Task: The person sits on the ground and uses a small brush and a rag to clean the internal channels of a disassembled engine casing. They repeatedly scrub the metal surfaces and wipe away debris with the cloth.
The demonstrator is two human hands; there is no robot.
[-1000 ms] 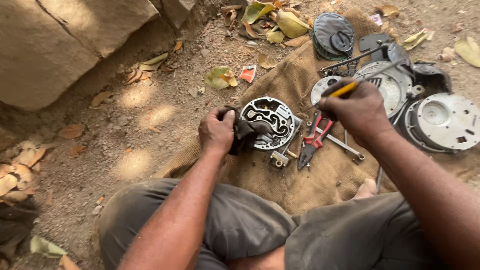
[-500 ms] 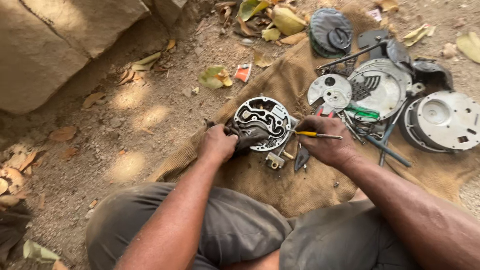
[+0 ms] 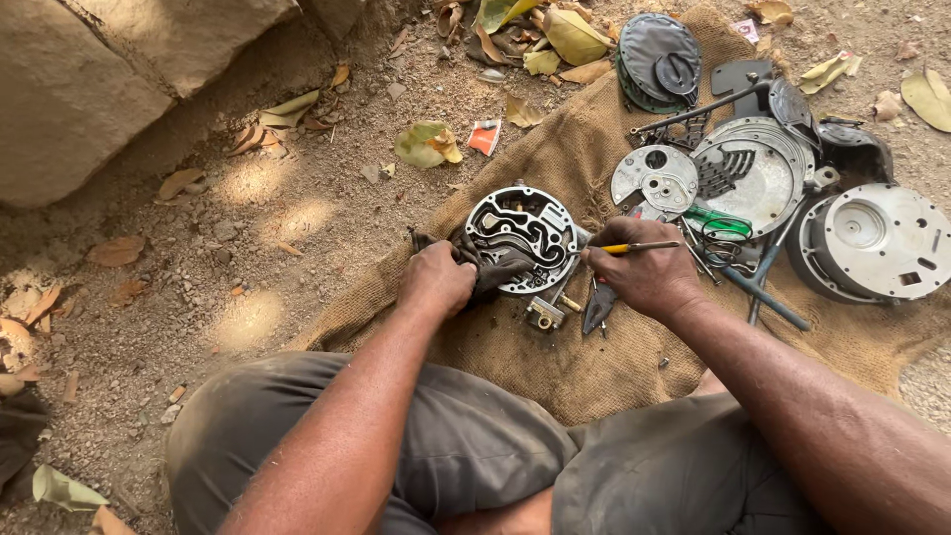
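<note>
**Two hands at a round metal housing on burlap**

The round metal housing (image 3: 523,238) lies flat on the burlap sack (image 3: 555,357), its open, channelled face turned up at the camera, just ahead of the person's knees. The left hand (image 3: 436,280) is closed around a dark rag (image 3: 487,267) and presses it against the housing's near-left rim. The right hand (image 3: 644,277) is curled shut on a yellow-handled tool (image 3: 634,248); the tool's long axis runs almost level, left to right, with its tip toward the housing's right edge and its handle end pointing toward the pile of parts. Whether the tip actually touches the rim is hard to tell from here.

Just below the housing sit a small brass-coloured fitting (image 3: 544,314) and dark pliers (image 3: 599,307). To the right, well apart from the hands, lie a small perforated disc (image 3: 654,178), a large round plate (image 3: 753,178), a grey drum-shaped casing (image 3: 877,243) and a green-handled tool (image 3: 718,223). A dark domed cover (image 3: 659,59) rests at the sack's far edge.

On the dirt beyond the sack, near a yellowed leaf (image 3: 426,144), lies a small torn packet (image 3: 483,137), orange-red and white, roughly rectangular.
</note>
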